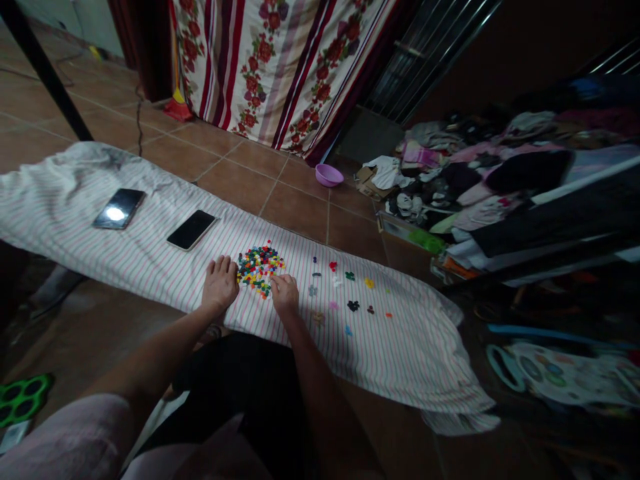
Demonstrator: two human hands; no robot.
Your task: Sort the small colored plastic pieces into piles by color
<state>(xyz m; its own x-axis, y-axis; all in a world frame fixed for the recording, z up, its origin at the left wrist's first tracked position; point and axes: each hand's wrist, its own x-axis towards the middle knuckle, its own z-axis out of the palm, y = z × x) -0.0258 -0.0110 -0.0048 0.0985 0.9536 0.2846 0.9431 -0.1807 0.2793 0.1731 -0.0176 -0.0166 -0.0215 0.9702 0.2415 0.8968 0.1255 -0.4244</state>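
A heap of small bead-like pieces (pixel 259 263) in many colours lies on a striped cloth (pixel 400 363). My left hand (pixel 221 283) rests flat at the heap's left edge, fingers stretched out. At the right edge, my right hand (pixel 285 292) has its thumb and fingertips together in a pinch; whatever is between them is too small to make out. Farther right, little groups sorted by colour are spread out, among them red pieces (pixel 333 266), green pieces (pixel 350 275), yellow pieces (pixel 369 283), black pieces (pixel 353 305) and blue pieces (pixel 349 330).
Left of the heap lie a dark phone (pixel 193 230) and another phone-like device (pixel 119 209) reflecting light. Beyond the cloth-covered surface, a purple basin (pixel 329 175) and a broom (pixel 178 108) stand on the tiled floor. Piled clothes (pixel 480 173) fill the right side.
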